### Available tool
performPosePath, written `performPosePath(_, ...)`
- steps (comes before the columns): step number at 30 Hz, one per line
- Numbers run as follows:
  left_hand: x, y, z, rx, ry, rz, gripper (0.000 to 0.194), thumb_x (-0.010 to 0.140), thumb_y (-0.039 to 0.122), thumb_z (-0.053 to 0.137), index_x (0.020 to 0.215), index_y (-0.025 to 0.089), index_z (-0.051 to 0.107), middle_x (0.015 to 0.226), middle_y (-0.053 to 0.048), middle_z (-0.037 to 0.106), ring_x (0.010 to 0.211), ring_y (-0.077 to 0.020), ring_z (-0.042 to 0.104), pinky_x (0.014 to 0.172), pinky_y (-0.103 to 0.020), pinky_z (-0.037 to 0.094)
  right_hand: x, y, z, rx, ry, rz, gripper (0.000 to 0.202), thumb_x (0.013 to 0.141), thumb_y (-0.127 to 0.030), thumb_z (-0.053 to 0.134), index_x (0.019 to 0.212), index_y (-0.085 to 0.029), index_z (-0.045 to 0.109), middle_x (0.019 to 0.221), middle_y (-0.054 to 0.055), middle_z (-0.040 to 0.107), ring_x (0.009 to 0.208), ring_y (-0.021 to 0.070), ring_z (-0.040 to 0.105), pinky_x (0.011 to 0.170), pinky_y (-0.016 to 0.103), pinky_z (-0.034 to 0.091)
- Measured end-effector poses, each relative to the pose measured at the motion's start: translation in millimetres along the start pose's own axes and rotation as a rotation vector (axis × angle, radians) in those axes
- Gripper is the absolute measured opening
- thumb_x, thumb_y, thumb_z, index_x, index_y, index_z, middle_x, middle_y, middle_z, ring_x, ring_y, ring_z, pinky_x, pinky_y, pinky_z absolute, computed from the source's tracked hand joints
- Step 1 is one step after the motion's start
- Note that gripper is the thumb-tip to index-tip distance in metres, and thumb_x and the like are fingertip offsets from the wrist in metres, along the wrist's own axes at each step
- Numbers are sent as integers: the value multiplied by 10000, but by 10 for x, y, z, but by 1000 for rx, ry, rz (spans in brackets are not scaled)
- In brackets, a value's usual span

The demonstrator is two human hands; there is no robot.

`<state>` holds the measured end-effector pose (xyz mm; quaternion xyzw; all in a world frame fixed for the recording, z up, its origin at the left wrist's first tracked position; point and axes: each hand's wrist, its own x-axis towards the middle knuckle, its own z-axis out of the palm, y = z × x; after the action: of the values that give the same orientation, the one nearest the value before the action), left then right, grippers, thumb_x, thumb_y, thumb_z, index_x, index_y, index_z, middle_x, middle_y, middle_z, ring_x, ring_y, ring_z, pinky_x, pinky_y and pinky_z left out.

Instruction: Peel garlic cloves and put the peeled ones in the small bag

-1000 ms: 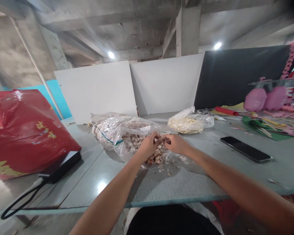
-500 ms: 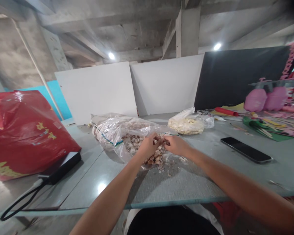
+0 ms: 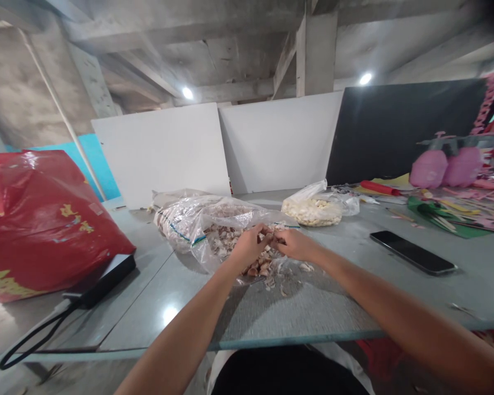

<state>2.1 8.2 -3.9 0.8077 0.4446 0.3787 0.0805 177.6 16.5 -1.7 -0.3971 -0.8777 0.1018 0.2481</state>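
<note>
A clear plastic bag (image 3: 189, 216) lies on its side, its mouth spilling unpeeled garlic cloves (image 3: 257, 267) and papery skins onto the table. Over this opening my left hand (image 3: 251, 243) is closed, fingertips pinched together. My right hand (image 3: 292, 243) meets it from the right, its thumb and fingers also pinched. Whatever sits between the fingertips is too small and covered to make out, though it is likely clove-sized. Loose garlic skins (image 3: 307, 267) lie by my right wrist. Behind that hand stands a smaller bag of pale peeled cloves (image 3: 315, 211).
A black phone (image 3: 411, 251) lies at the right. On the left are a big red bag (image 3: 53, 219) and a black power bank (image 3: 107, 282) with a cable. Pink spray bottles (image 3: 430, 167) and green paper (image 3: 444, 216) crowd the far right. White boards (image 3: 164, 153) stand behind.
My right hand has turned slightly and come closer to the left one at the fingertips. The bags and garlic pile look the same.
</note>
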Motion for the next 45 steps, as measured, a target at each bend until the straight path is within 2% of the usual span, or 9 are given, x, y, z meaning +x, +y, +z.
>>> performPosePath(5, 4, -4, 9, -13, 6, 30, 159, 801, 260, 483, 916, 194, 571, 838, -25, 661, 611, -128, 551, 592, -241, 389, 35, 10, 6, 29, 42, 2, 240, 807, -342, 450, 700, -169, 577, 578, 5, 568, 516, 109, 463, 503, 219, 263)
performPosePath(15, 12, -22, 1, -63, 3, 42, 219, 832, 311, 448, 957, 196, 586, 821, -32, 658, 623, -129, 558, 624, -241, 411, 73, 12, -5, -30, 121, -4, 218, 781, -328, 473, 661, -165, 552, 570, -3, 539, 521, 101, 437, 504, 225, 241)
performPosePath(19, 9, -2, -8, -72, 0, 53, 261, 835, 323, 446, 1025, 205, 581, 838, -34, 661, 579, -119, 534, 598, -237, 406, 20, 12, -37, 15, 124, -3, 228, 795, -331, 448, 657, -173, 536, 543, -10, 508, 509, 105, 418, 499, 226, 246)
performPosePath(23, 11, -16, -13, -72, -12, 60, 251, 824, 343, 466, 994, 201, 583, 828, -27, 654, 580, -117, 529, 590, -234, 402, 18, 41, -44, 60, 98, -15, 249, 793, -336, 444, 628, -167, 523, 506, -19, 493, 472, 95, 391, 491, 222, 250)
performPosePath(29, 16, -21, 3, -88, 25, 63, 254, 802, 314, 500, 1023, 210, 569, 876, -25, 642, 691, -132, 554, 637, -231, 407, 32, 53, -31, 107, 108, -45, 250, 788, -317, 452, 605, -162, 521, 507, -17, 516, 480, 91, 410, 494, 216, 263)
performPosePath(32, 24, -38, 7, -118, 24, 66, 247, 813, 288, 482, 1027, 214, 579, 856, -19, 643, 671, -124, 545, 643, -230, 409, 36, 53, -27, 105, 103, -52, 263, 795, -308, 441, 588, -162, 513, 496, -16, 518, 475, 91, 411, 500, 217, 270)
performPosePath(36, 43, -95, 3, -172, 107, 9, 249, 815, 307, 476, 1013, 185, 566, 839, -21, 630, 600, -106, 519, 596, -220, 405, 35, 61, -22, 61, 85, -27, 270, 793, -294, 451, 573, -154, 521, 499, -9, 533, 477, 89, 425, 505, 214, 272)
performPosePath(41, 54, -96, -4, -215, 97, -16, 263, 757, 327, 559, 971, 179, 595, 788, -7, 623, 559, -92, 492, 555, -205, 386, 18, 43, -8, 92, 82, 1, 314, 832, -390, 423, 705, -159, 595, 553, -1, 570, 510, 105, 478, 524, 211, 299)
performPosePath(45, 53, -56, -8, -235, 72, -60, 287, 716, 367, 600, 924, 172, 637, 596, 18, 553, 541, -104, 470, 525, -204, 359, 15, 38, 24, 176, 95, -8, 268, 843, -353, 402, 784, -165, 583, 607, -7, 587, 491, 94, 482, 515, 205, 308)
